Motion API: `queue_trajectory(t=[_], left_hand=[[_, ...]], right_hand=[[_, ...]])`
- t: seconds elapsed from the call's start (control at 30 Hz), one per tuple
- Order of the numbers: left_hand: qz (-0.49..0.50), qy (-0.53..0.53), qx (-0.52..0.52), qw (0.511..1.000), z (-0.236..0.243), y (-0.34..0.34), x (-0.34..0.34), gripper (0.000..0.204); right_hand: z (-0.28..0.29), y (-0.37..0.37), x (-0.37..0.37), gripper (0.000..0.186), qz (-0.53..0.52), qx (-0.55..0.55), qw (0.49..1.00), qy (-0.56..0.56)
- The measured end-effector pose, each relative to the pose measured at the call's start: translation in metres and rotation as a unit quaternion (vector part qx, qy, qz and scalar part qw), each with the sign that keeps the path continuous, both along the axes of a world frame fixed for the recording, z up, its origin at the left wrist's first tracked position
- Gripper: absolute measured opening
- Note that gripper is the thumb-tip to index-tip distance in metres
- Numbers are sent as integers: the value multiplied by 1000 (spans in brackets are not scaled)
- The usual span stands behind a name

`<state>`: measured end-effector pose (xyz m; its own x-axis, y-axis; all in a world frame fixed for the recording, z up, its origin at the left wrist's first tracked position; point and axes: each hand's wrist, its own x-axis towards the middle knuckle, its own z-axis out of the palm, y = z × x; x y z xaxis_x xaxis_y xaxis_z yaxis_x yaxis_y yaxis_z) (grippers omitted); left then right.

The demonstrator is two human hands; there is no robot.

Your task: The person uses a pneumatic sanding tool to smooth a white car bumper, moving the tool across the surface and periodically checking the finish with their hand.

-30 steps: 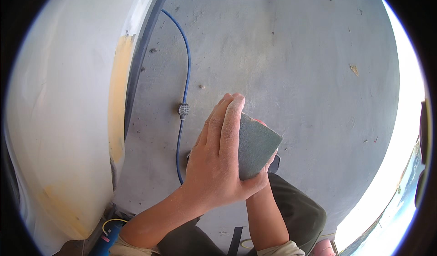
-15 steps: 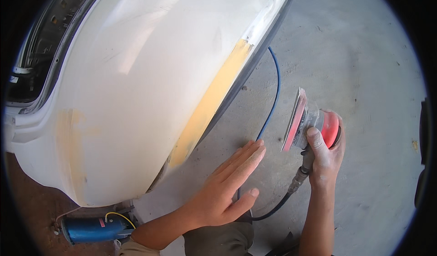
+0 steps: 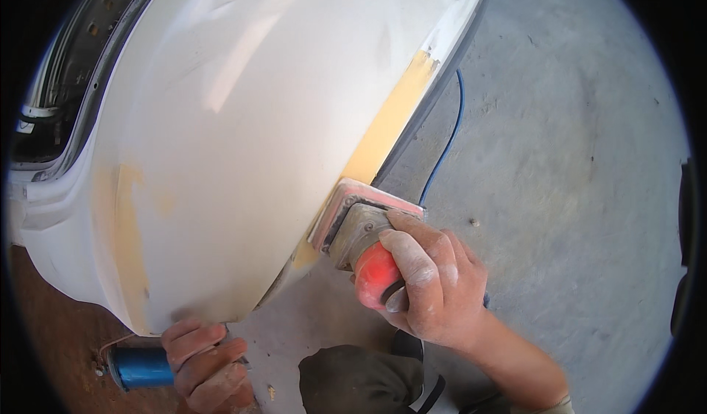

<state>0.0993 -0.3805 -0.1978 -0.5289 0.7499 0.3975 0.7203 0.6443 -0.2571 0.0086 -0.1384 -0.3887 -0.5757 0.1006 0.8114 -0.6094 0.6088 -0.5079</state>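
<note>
My right hand [image 3: 434, 281] grips a sander [image 3: 368, 226] with a red rounded top, a grey body and a flat rectangular pad. The pad lies against the yellow filler strip [image 3: 390, 127] along the right edge of a white car body panel [image 3: 228, 171], covering part of the strip. At the panel's lower edge is my left hand [image 3: 206, 362], fingers curled inward and touching or very near that edge. Whatever those fingers may hold is hidden.
A blue air hose [image 3: 453, 130] curves over the grey concrete floor [image 3: 582, 193]. Below the panel lies a blue cylinder [image 3: 142, 368] on brown ground. Another yellow filler patch [image 3: 131, 237] marks the panel's left side. My trouser-covered knee [image 3: 361, 377] shows at the bottom.
The sander has moved left from above the floor onto the filler strip, in my right hand. My left hand, flat and outstretched before, has moved left to the panel's lower edge and curled.
</note>
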Motion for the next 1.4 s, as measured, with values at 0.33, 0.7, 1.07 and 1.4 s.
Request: queue_trajectory(t=[0.33,0.7,1.07,1.4], left_hand=[[198,116,-171,958,87,-8,-28,67],[149,118,-192,963,81,-10,-34,76],[159,124,-169,965,72,-43,-10,78],[126,156,-186,962,68,-57,5,79]], right_hand=[[1,49,-50,62,7,-113,993,-13],[6,100,-104,65,34,-125,991,-14],[-1,14,-10,55,46,-86,995,-27],[-3,58,-46,66,68,-131,982,-121]])
